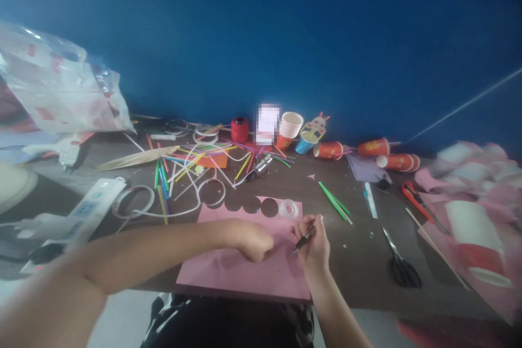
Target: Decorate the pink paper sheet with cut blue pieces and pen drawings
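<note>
A sheet of pink paper (244,272) lies at the table's front edge, with a row of round cut-outs along its far side. A clear tape roll (289,208) sits flat at its far right corner. My left hand (255,240) rests on the paper, closed with its fingers curled under; whatever they hold, if anything, is hidden. At the sheet's right edge my right hand (314,244) is closed around a dark pen (305,238), its tip pointing down toward the paper. Scissors (399,266) with black handles lie to the right.
Colourful straws (163,179), a white cable (191,163) and a power strip (87,209) spread over the left. Stacked paper cups (291,125) stand at the back. Right of me lie a red utility knife (420,201), a thin stick (436,247) and a large paper cup (477,234).
</note>
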